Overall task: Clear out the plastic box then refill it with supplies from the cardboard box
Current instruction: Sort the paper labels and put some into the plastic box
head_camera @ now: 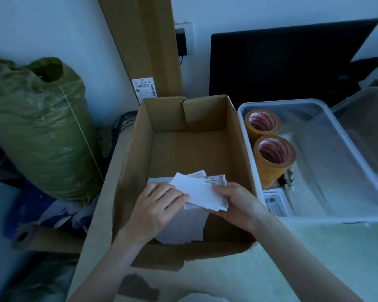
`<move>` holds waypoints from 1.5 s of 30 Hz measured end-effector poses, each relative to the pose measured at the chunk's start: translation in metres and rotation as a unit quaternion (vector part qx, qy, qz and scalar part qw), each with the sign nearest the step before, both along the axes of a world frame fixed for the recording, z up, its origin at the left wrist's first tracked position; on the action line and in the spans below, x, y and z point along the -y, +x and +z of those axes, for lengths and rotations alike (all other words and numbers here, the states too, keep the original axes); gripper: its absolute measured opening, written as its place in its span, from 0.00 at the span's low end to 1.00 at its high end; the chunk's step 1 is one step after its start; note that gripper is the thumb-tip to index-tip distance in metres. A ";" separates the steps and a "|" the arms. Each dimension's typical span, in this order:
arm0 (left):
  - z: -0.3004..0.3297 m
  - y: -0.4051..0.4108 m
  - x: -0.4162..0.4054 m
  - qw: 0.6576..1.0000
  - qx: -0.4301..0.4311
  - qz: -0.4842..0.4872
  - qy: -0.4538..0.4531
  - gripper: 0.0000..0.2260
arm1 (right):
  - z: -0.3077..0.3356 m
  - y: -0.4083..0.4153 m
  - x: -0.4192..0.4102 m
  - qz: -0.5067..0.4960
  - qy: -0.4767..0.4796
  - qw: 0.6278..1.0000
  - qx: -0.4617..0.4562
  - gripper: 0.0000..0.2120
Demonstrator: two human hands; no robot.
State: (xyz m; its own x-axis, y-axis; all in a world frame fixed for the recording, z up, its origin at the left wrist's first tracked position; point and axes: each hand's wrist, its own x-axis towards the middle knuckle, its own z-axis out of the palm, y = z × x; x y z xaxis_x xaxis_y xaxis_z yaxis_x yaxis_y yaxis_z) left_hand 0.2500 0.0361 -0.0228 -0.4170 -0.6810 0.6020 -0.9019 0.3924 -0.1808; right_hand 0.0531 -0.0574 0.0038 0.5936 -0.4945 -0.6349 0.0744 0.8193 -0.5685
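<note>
An open cardboard box stands on the table in the middle. Both hands are over its near end, holding a small stack of white paper labels. My left hand grips the stack's left edge, and my right hand holds it from the right and below. More white and grey sheets lie on the box floor under the hands. Right of the cardboard box sits a clear plastic box holding two rolls of tan tape, a labelled packet and a small black-and-white item.
The plastic box's clear lid leans at its far right. A black monitor stands behind. A tall cardboard sheet leans on the wall. A big green sack and a cardboard tube sit on the left, beyond the table's edge.
</note>
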 end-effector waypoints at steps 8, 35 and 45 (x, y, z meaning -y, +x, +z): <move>0.004 0.006 0.002 0.996 -0.035 0.015 0.085 0.08 | -0.007 -0.008 0.000 -0.032 -0.022 0.998 0.042 0.12; 0.031 -0.011 -0.006 0.839 -0.504 0.150 0.142 0.08 | -0.017 -0.017 0.005 -0.099 0.002 0.994 0.054 0.14; 0.020 -0.052 -0.005 0.517 -0.777 0.218 0.286 0.08 | -0.020 -0.011 -0.002 -0.151 -0.081 0.985 0.027 0.14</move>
State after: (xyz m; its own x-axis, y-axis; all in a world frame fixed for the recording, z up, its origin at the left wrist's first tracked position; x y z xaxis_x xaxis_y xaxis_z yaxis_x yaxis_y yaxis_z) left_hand 0.1977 0.0415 -0.0023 0.5360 -0.7578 -0.3721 0.1900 -0.3212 0.9278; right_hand 0.0424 -0.0554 -0.0160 0.4349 -0.7451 -0.5057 0.3335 0.6549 -0.6781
